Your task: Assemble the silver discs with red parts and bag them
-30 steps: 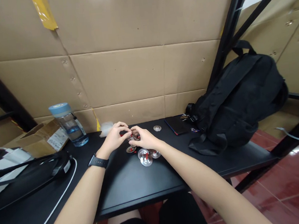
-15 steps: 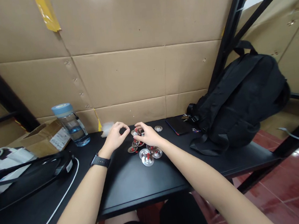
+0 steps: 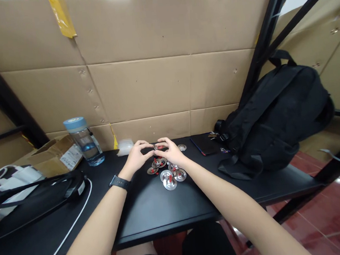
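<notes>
My left hand [image 3: 137, 156] and my right hand [image 3: 171, 152] meet over the black table, thumbs and fingers closed around one small finger cymbal [image 3: 156, 147]. It is tilted nearly edge-on, and a red strap shows by the right fingers. Just below my hands lies a loose group of several silver finger cymbals with red straps. One finger cymbal [image 3: 170, 182] lies nearest the table's front edge, and another finger cymbal [image 3: 153, 170] rests at the group's left. A separate finger cymbal [image 3: 182, 147] lies right of my right hand. Some of the pile is hidden behind my fingers.
A clear plastic bag [image 3: 125, 146] lies behind my left wrist. Further left stand a blue-lidded water bottle [image 3: 86, 145] and an open cardboard box [image 3: 49, 157]. To the right are a dark flat notebook-like item [image 3: 203, 145] and a black backpack [image 3: 280, 117]. Cardboard [image 3: 142, 86] walls the back.
My left hand has moved right and closed on the finger cymbal at my right hand's fingertips. The whole view has shifted slightly.
</notes>
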A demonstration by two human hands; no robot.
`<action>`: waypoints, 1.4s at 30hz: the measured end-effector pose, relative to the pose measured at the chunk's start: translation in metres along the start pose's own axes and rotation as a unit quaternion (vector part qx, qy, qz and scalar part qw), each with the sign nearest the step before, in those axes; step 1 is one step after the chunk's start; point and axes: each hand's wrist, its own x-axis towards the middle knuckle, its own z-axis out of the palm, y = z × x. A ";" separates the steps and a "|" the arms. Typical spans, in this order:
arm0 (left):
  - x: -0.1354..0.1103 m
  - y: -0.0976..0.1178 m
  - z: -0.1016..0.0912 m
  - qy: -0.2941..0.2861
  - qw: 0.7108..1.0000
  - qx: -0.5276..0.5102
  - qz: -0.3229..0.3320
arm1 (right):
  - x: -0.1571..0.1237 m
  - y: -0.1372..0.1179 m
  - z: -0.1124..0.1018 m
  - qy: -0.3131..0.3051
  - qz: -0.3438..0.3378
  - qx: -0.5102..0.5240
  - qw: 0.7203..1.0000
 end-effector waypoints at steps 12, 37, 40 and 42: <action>-0.001 -0.001 0.005 0.006 1.000 -0.015 0.004 | -0.005 -0.009 0.003 -0.009 0.023 0.050 0.998; 0.000 -0.004 -0.006 -0.005 0.992 0.124 -0.001 | 0.002 0.004 -0.004 -0.019 -0.018 -0.020 0.999; 0.001 -0.005 -0.008 -0.003 0.990 0.141 0.004 | 0.002 0.004 -0.003 -0.021 -0.019 -0.030 0.999; 0.001 -0.004 -0.009 0.000 0.989 0.148 0.003 | 0.002 0.005 -0.003 -0.021 -0.021 -0.037 0.999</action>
